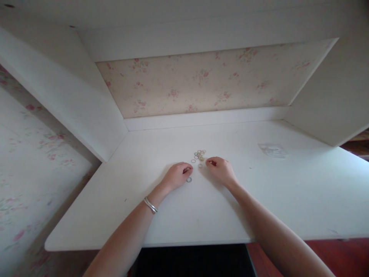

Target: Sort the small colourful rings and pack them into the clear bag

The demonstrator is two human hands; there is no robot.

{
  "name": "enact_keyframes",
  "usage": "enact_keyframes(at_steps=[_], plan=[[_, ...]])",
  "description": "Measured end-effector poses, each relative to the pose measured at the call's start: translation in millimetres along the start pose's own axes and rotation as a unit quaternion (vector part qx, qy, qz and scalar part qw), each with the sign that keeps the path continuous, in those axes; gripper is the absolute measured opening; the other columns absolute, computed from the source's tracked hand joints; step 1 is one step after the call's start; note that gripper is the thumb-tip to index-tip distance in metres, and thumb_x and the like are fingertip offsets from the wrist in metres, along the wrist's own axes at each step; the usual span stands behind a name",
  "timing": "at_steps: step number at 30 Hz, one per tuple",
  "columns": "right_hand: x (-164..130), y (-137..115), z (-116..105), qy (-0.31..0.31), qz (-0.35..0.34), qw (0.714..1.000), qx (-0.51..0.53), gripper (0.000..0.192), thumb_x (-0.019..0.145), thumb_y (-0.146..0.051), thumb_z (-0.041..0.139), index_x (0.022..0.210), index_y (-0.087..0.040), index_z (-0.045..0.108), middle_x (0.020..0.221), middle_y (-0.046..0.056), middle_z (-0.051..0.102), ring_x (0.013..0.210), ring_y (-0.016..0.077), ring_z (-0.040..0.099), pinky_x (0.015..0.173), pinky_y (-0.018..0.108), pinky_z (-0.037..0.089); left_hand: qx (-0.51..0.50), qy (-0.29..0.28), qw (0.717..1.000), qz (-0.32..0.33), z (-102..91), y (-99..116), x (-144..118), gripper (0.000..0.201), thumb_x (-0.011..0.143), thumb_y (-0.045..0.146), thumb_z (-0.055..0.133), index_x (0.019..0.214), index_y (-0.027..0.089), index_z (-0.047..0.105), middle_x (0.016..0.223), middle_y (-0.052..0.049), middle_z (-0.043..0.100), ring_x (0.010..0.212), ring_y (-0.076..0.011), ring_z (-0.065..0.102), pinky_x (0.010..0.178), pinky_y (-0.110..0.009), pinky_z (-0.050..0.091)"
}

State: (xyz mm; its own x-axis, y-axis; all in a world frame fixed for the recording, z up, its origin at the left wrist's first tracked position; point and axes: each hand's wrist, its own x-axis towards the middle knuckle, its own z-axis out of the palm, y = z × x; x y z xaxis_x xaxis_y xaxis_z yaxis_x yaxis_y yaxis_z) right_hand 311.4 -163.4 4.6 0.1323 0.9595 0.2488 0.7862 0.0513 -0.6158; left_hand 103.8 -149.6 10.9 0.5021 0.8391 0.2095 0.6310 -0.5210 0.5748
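Observation:
Several small rings (201,154) lie in a loose pile on the white desk (213,215), between and just beyond my hands. My left hand (176,175) rests on the desk to the left of the pile, its thumb and fingers pinched together. Close below its fingertips lies a greyish ring (189,179). My right hand (221,169) is at the right edge of the pile, with thumb and forefinger closed together. Anything in either pinch is too small to make out. A single thin ring (200,166) lies apart between the two hands.
A clear plastic bag (272,150) lies on the desk to the right. White side panels (72,84) and a low back ledge (201,118) frame the desk, with an overhead shelf (184,23) above. Beneath the front edge is a dark object (196,261).

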Motion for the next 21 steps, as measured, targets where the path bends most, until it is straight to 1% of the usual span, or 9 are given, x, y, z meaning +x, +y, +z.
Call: enact_keyframes(at_steps=[4, 7, 9, 13, 16, 19, 21], plan=[[-0.7, -0.5, -0.2, -0.031, 0.046, 0.998, 0.023, 0.026, 0.079, -0.033, 0.047, 0.082, -0.025, 0.071, 0.075, 0.0, 0.068, 0.066, 0.013, 0.057, 0.058, 0.023, 0.035, 0.044, -0.028, 0.999, 0.006, 6.6, 13.0, 15.0, 0.023, 0.085, 0.031, 0.048, 0.096, 0.021, 0.065, 0.089, -0.002, 0.066, 0.079, -0.0139, 0.059, 0.071, -0.022, 0.043], [-1.4, -0.8, -0.2, -0.033, 0.05, 0.998, 0.023, 0.027, 0.079, -0.034, 0.046, 0.083, -0.025, 0.071, 0.074, 0.001, 0.068, 0.065, 0.0126, 0.057, 0.057, 0.022, 0.034, 0.076, -0.033, 0.997, -0.002, 11.7, 21.2, 24.6, 0.023, 0.085, 0.033, 0.049, 0.1, 0.024, 0.064, 0.092, -0.003, 0.067, 0.082, -0.0158, 0.06, 0.073, -0.024, 0.043], [-1.5, -0.7, 0.0, -0.034, 0.046, 0.998, 0.023, 0.027, 0.079, -0.033, 0.046, 0.083, -0.025, 0.072, 0.073, 0.0, 0.068, 0.065, 0.0123, 0.056, 0.057, 0.022, 0.034, 0.097, -0.039, 0.995, 0.0, 15.5, 24.4, 29.7, 0.022, 0.085, 0.034, 0.048, 0.098, 0.025, 0.064, 0.093, -0.003, 0.067, 0.083, -0.0175, 0.06, 0.073, -0.025, 0.043], [-1.3, -0.7, -0.6, -0.037, 0.038, 0.998, 0.026, 0.026, 0.079, -0.033, 0.047, 0.083, -0.025, 0.071, 0.073, 0.0, 0.068, 0.063, 0.012, 0.056, 0.057, 0.022, 0.034, 0.127, -0.062, 0.99, -0.005, 22.6, 24.7, 37.0, 0.021, 0.086, 0.033, 0.046, 0.089, 0.024, 0.065, 0.09, -0.004, 0.068, 0.084, -0.0206, 0.062, 0.073, -0.027, 0.042], [-1.5, -1.3, -2.0, -0.042, 0.037, 0.998, 0.022, 0.026, 0.079, -0.033, 0.048, 0.083, -0.025, 0.072, 0.073, 0.0, 0.068, 0.063, 0.0123, 0.056, 0.056, 0.022, 0.034, 0.138, -0.071, 0.988, -0.007, 25.8, 22.3, 39.6, 0.021, 0.086, 0.032, 0.045, 0.086, 0.022, 0.064, 0.089, -0.006, 0.068, 0.086, -0.0216, 0.062, 0.074, -0.028, 0.042], [-2.1, -0.9, -2.3, -0.044, 0.035, 0.998, 0.012, 0.025, 0.079, -0.033, 0.048, 0.083, -0.025, 0.071, 0.072, 0.0, 0.067, 0.063, 0.0126, 0.056, 0.056, 0.022, 0.033, 0.138, -0.074, 0.988, 0.01, 25.2, 20.1, 39.3, 0.02, 0.086, 0.029, 0.045, 0.086, 0.021, 0.063, 0.091, -0.007, 0.067, 0.087, -0.0219, 0.061, 0.075, -0.029, 0.043], [-2.1, 0.2, -1.0, -0.043, 0.028, 0.999, 0.009, 0.025, 0.081, -0.033, 0.048, 0.084, -0.025, 0.071, 0.072, 0.0, 0.067, 0.064, 0.0129, 0.056, 0.057, 0.022, 0.034, 0.122, -0.067, 0.99, 0.021, 21.5, 18.6, 36.8, 0.02, 0.087, 0.028, 0.044, 0.086, 0.02, 0.062, 0.091, -0.007, 0.067, 0.087, -0.0211, 0.061, 0.075, -0.028, 0.043]])
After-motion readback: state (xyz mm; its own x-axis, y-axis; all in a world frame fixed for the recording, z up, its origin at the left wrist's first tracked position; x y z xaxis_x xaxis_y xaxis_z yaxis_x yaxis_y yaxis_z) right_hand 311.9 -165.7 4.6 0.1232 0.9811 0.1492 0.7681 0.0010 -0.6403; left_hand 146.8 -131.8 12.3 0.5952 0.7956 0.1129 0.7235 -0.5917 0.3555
